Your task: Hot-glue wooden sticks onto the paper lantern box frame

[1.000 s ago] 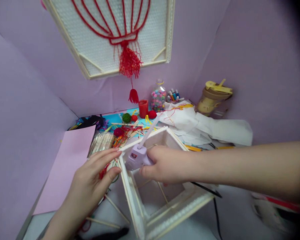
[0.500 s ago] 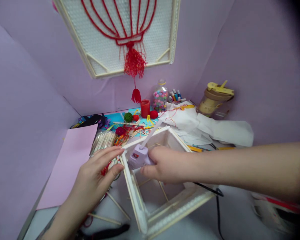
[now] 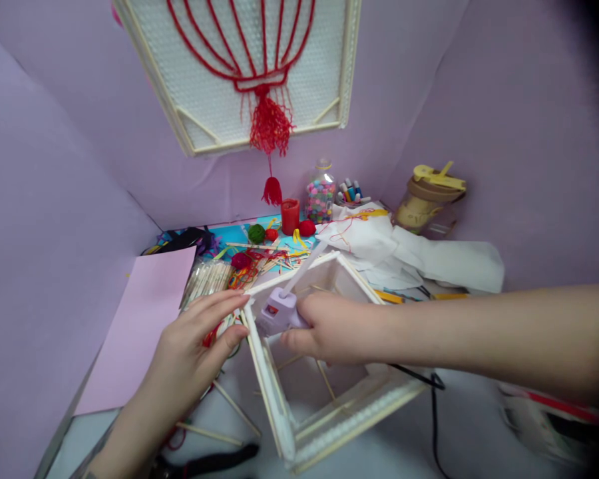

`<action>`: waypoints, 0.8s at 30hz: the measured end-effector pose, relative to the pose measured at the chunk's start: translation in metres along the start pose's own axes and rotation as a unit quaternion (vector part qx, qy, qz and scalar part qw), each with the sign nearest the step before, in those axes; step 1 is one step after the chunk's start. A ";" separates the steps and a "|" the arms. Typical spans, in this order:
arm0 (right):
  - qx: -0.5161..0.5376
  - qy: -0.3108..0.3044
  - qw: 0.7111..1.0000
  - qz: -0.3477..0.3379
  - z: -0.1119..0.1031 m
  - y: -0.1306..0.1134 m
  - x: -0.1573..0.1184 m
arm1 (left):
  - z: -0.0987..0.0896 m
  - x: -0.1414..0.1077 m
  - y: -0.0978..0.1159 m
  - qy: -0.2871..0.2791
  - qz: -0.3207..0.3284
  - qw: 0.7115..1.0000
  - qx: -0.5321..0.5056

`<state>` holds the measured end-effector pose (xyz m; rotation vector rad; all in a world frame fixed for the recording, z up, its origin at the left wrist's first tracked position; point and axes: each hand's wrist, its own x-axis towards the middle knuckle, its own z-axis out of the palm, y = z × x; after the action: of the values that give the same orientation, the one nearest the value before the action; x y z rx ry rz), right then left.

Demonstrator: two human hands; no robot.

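A pale purple hot glue gun, with a whitish glue stick rising from its back, is gripped in my right hand. Its nozzle points down inside the left corner of a box-shaped stick frame with white, translucent sides; the tip is hidden. A black cord trails from beneath my right wrist. My left hand steadies the frame's left corner, fingertips and thumb pressing its outer edge.
Loose sticks and a black-handled tool lie by my left forearm. Behind the frame are yarn balls, a red candle, a jar of pompoms and white cloth. A tasselled panel hangs above.
The view has shifted very slightly. Both hands, the glue gun and the frame stay in nearly the same places.
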<state>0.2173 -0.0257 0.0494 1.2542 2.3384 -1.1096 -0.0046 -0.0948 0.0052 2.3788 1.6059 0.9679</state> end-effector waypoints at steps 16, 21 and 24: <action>-0.014 0.006 1.000 -0.001 0.001 0.002 -0.001 | -0.001 0.002 0.001 0.006 0.005 1.000 0.001; -0.032 0.010 0.999 0.008 0.001 0.002 -0.001 | -0.001 0.002 0.002 0.007 0.002 1.000 0.000; -0.041 0.011 0.999 -0.003 0.001 0.003 0.000 | -0.001 0.003 0.003 0.005 0.002 1.000 0.000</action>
<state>0.2191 -0.0255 0.0468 1.2386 2.3797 -0.9962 -0.0021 -0.0942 0.0087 2.3818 1.6057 0.9820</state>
